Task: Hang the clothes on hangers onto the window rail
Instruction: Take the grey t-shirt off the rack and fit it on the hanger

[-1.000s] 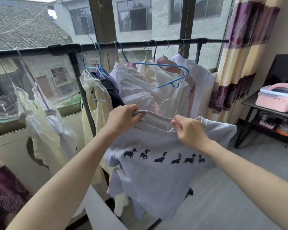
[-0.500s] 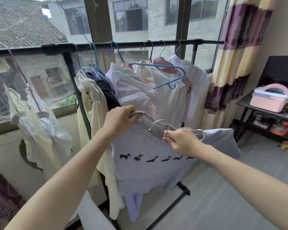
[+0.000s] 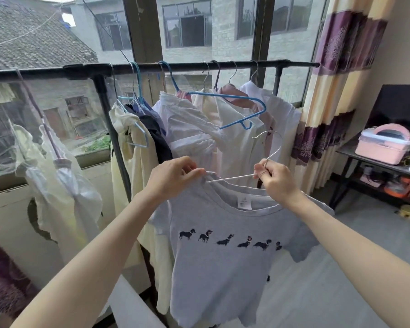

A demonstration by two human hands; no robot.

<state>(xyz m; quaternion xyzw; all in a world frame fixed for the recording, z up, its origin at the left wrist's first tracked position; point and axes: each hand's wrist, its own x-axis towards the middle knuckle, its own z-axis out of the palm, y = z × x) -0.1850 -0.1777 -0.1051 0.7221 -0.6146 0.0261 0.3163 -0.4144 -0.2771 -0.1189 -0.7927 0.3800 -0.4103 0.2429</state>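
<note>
Grey dog-print T-shirt (image 3: 223, 268), blue hanger (image 3: 237, 100)

Soft, even daylight enters through the window (image 3: 189, 29) at the far side, casting only faint shadows, while wide-angle distortion bends the curtain (image 3: 336, 91) at the right edge.

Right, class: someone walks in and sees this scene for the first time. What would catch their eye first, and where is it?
First the grey T-shirt with its row of small dogs, held up at centre by both hands: the left hand pinches its shoulder, the right hand grips a wire hanger by the neck. Behind it, the black rail across the window carries crowded pale clothes and a bare blue hanger. At right stands a striped curtain.
</note>
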